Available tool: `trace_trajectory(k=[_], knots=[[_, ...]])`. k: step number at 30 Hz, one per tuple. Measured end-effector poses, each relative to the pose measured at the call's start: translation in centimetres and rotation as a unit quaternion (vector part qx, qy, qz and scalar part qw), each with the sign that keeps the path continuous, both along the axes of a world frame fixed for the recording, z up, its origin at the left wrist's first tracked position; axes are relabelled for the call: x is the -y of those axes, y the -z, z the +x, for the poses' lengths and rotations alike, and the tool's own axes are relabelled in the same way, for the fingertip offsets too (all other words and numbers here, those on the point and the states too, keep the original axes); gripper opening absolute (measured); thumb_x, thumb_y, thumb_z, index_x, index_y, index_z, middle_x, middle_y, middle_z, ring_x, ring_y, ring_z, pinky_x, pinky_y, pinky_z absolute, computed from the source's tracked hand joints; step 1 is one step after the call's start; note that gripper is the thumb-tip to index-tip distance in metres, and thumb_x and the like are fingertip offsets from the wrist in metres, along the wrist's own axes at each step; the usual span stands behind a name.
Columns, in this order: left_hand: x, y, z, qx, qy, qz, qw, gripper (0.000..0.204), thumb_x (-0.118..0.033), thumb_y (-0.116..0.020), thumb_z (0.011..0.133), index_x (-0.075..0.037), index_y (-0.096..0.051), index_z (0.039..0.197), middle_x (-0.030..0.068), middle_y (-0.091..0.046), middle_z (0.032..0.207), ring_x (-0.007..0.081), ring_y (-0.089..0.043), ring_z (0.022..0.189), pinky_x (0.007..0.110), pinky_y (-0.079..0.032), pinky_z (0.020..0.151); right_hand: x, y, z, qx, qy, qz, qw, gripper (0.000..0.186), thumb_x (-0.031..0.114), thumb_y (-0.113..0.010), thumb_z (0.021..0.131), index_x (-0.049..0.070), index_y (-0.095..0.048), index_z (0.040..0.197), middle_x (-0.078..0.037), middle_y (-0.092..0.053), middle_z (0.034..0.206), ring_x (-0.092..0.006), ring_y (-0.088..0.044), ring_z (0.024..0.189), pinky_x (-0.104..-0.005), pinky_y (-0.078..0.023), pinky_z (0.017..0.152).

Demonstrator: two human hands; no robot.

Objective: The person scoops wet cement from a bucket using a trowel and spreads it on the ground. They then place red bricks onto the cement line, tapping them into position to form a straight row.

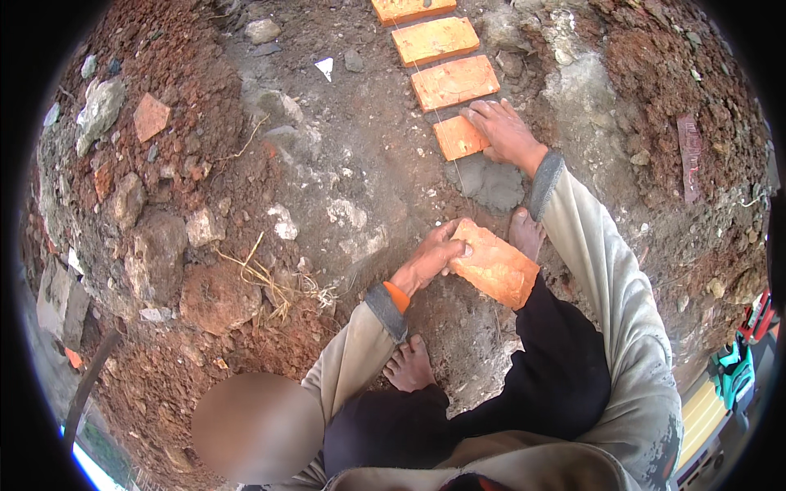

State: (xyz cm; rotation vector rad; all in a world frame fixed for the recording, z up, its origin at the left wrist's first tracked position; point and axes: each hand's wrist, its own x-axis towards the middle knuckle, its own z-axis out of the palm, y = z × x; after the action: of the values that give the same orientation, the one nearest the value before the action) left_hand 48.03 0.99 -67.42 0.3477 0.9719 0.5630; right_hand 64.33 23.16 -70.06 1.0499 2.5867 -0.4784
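An orange brick (499, 270) is held by my left hand (434, 254), whose thumb rests on its left end, in front of my knees and bare feet. My right hand (499, 131) grips the nearest brick (457, 141) of a row running away from me at the top, its fingers over that brick's right end. Farther up the row lie more bricks (454, 82), spaced apart along a thin string. A patch of wet grey mortar (487, 186) sits just below my right hand, above my right foot (526, 233).
Banks of red soil with stones (131, 200) flank the dirt strip on both sides. Dry straw (266, 278) lies left of my left hand. A grey block (61, 303) and a dark bar (90, 385) are at the left edge; teal and red objects (729, 368) show at lower right.
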Motion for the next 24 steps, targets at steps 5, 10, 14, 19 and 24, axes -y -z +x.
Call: trace_trajectory(k=[5, 10, 14, 19, 24], knots=[[-0.9, -1.6, -0.5, -0.039, -0.039, 0.052, 0.997, 0.059, -0.015, -0.063, 0.076, -0.001, -0.049, 0.131, 0.0050, -0.062, 0.109, 0.0113, -0.060, 0.088, 0.023, -0.048, 0.066, 1.7, -3.0, 2.9, -0.105, 0.046, 0.049, 0.992, 0.080, 0.006, -0.075, 0.070, 0.008, -0.039, 0.142, -0.014, -0.044, 0.143, -0.0334, -0.043, 0.132, -0.0454, -0.034, 0.111], [-3.8, -2.0, -1.3, -0.047, -0.061, 0.154, 0.985, 0.060, -0.008, -0.064, 0.078, 0.000, -0.047, 0.134, 0.0084, -0.062, 0.114, 0.0161, -0.061, 0.099, 0.028, -0.050, 0.083, 11.5, -8.8, 6.4, -0.239, 0.289, -0.566, 0.735, 0.053, 0.017, -0.070, 0.089, -0.001, -0.050, 0.134, -0.012, -0.063, 0.118, -0.0172, -0.059, 0.110, -0.0348, -0.048, 0.096], [-8.5, -4.0, -0.3, -0.152, 0.025, 0.160, 0.975, 0.068, -0.017, -0.072, 0.083, -0.001, -0.041, 0.141, 0.0106, -0.067, 0.105, 0.0143, -0.064, 0.080, 0.028, -0.052, 0.064, 12.7, -8.5, 6.4, -0.392, 0.440, -0.540, 0.601, 0.054, 0.021, -0.074, 0.086, -0.004, -0.052, 0.128, -0.008, -0.066, 0.110, -0.0105, -0.061, 0.101, -0.0266, -0.050, 0.087], [-11.0, 1.0, -0.8, -0.444, -0.090, 0.209, 0.867, 0.081, -0.029, -0.077, 0.079, 0.004, -0.037, 0.141, 0.0162, -0.065, 0.106, 0.0181, -0.063, 0.085, 0.034, -0.053, 0.076, 10.2, -6.9, 6.3, -0.457, 0.415, -0.150, 0.772, 0.052, 0.016, -0.073, 0.084, -0.006, -0.043, 0.121, -0.016, -0.059, 0.114, -0.0188, -0.061, 0.102, -0.0323, -0.051, 0.087], [-12.7, 4.7, 0.9, -0.438, -0.100, 0.184, 0.874, 0.087, -0.026, -0.084, 0.068, 0.007, -0.039, 0.135, 0.0262, -0.051, 0.127, 0.0377, -0.050, 0.122, 0.046, -0.043, 0.100, 6.9, -3.8, 5.2, -0.490, 0.462, -0.033, 0.738, 0.058, 0.012, -0.075, 0.083, -0.006, -0.039, 0.124, -0.019, -0.056, 0.119, -0.0217, -0.060, 0.108, -0.0348, -0.049, 0.093]])
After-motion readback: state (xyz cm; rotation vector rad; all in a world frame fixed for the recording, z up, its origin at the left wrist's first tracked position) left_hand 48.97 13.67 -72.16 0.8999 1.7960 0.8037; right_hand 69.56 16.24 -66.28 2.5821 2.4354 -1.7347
